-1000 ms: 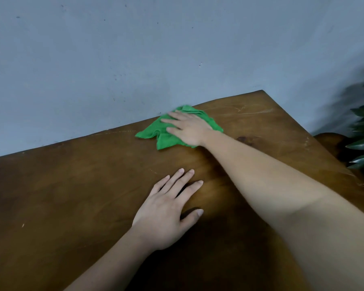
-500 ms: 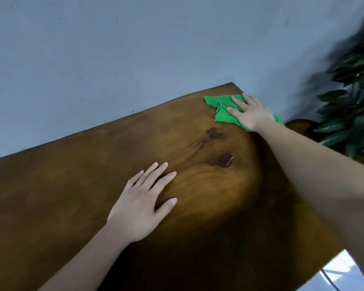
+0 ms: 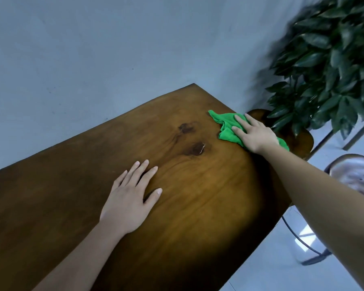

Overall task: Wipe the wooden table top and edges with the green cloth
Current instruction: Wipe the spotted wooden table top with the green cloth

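The crumpled bright green cloth (image 3: 225, 129) lies at the right edge of the brown wooden table top (image 3: 198, 196), near its far corner, with one end hanging over the side. The right hand (image 3: 254, 135) presses flat on it, fingers straight and slightly spread. The left hand (image 3: 130, 198) rests palm down on the bare wood nearer the middle, fingers extended, holding nothing. Two dark knots (image 3: 192, 149) mark the grain between the hands. Beyond the edge stand a leafy green potted plant (image 3: 328, 66) and a round metal stool (image 3: 357, 175).
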The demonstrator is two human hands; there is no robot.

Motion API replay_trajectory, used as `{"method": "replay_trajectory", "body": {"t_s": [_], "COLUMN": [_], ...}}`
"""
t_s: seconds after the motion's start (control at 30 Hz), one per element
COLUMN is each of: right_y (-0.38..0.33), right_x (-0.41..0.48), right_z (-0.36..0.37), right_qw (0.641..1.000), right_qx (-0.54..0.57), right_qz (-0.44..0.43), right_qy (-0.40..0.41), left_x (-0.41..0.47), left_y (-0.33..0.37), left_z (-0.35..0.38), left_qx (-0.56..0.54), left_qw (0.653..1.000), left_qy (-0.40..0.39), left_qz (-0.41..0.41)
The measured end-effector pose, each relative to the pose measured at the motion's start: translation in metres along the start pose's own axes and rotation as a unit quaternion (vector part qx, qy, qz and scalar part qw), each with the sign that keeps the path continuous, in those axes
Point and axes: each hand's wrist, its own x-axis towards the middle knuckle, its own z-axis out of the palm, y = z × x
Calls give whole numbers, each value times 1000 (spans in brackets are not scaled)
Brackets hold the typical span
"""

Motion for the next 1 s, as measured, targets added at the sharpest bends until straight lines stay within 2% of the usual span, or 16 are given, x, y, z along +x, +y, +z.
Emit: {"method": "replay_trajectory", "body": {"t_s": [0.27, 0.4, 0.5, 0.6, 0.67, 0.83, 1.0], "right_y": [36, 26, 10, -10, -22, 0, 41], "right_x": [-71, -106, -131, -157, -169, -191, -154], "right_z": [15, 27, 37, 47, 57, 58, 46], "right_qw": [995, 985, 981, 986, 993, 998, 998], "right_qx": [-1, 1, 7, -5, -12, -31, -11], "right_qz": [89, 157, 176, 152, 105, -3, -15], "right_qy": [44, 77, 80, 72, 61, 49, 54], "left_x": [1, 1, 0, 1, 0, 8, 41], "left_y": [-1, -1, -1, -2, -10, 3, 39], "left_z": [2, 1, 2, 4, 5, 9, 12], "left_qx": [-2, -1, 3, 3, 3, -9, -12], "left_qw": [1000, 1000, 1000, 1000, 1000, 999, 998], "left_qy": [7, 16, 19, 18, 16, 8, 1], "left_qz": [9, 8, 12, 16, 7, 32, 56]}}
